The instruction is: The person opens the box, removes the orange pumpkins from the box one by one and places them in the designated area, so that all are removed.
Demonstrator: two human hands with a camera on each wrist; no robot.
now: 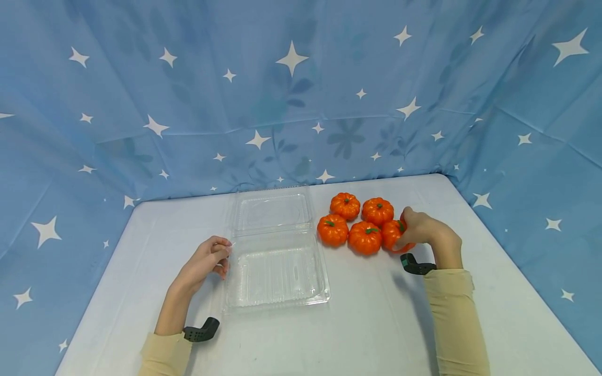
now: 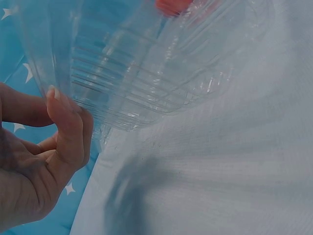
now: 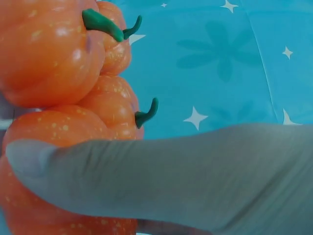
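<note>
A clear plastic clamshell container [image 1: 278, 274] lies opened out on the table, its lid [image 1: 273, 211] flat toward the back. At the container's left edge, my left hand [image 1: 201, 265] pinches the thin rim between thumb and fingers; the left wrist view shows the fingertips against the ribbed plastic wall [image 2: 142, 88]. My right hand [image 1: 427, 231] grips the rightmost small orange pumpkin [image 1: 390, 235], which has a green stem. In the right wrist view the thumb [image 3: 127, 178] lies across that pumpkin's side. Its underside and my other right fingers are mostly hidden there.
Several more orange pumpkins [image 1: 365, 238] stand close together just left of the gripped one, right of the container. A white cloth [image 1: 357, 324] covers the table. Blue star-patterned curtain [image 1: 301, 104] hangs behind and along the sides.
</note>
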